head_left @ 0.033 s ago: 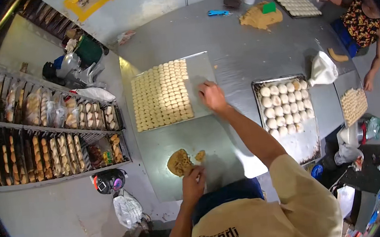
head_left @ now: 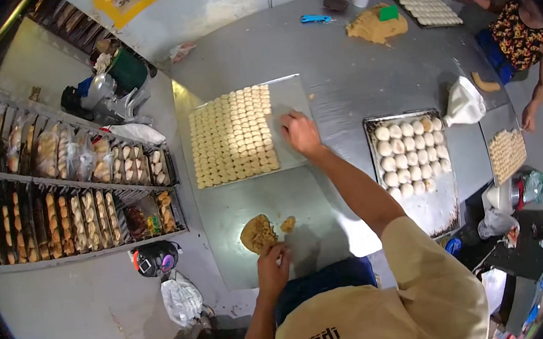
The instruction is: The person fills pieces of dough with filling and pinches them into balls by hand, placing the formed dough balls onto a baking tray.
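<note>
My left hand is curled close to the table's near edge, just below a mound of crumbly brown filling. Its fingers look pinched together; a pale bit shows at the tips, too small to name. A small lump of filling lies beside the mound. Further up, my right hand reaches over the right part of a metal tray, next to tight rows of small pale dough pieces. Its fingers are bent and close together, and what they hold, if anything, is hidden.
At the right lies a dark-rimmed tray with round white dough balls. Behind it are a white cloth bag, a brown heap with a green scraper, and a co-worker at another tray. Bread racks stand left.
My left hand has drawn back slightly from the filling toward me. My right hand has shifted a little toward the dough rows.
</note>
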The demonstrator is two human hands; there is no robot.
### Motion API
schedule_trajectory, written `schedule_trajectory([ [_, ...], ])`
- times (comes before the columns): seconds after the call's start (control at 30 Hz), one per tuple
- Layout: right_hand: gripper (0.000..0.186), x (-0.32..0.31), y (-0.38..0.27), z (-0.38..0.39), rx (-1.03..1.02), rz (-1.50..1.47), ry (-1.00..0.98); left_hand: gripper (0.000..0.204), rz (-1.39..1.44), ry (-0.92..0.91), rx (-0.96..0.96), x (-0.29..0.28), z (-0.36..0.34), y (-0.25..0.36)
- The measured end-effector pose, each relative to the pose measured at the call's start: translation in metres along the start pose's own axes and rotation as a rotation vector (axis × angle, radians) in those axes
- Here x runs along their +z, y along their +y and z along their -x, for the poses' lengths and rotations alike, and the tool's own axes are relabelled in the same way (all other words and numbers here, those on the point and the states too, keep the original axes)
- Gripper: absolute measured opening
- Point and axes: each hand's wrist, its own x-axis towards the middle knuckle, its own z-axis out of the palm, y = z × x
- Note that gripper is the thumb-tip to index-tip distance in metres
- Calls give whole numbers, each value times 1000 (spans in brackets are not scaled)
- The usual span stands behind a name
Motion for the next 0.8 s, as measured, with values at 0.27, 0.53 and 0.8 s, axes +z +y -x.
schedule_trajectory([
  [0.27,36,94,-9,-80,21,252,127,16,95,283,-194,-31,31,-8],
  [0.53,20,89,27,-81,199,-34,76,16,119,172,-132,-21,-8,17],
  [0.8,34,-18,-40,25,692,-1401,-263,25,477,197,-99,-39,-60,53],
])
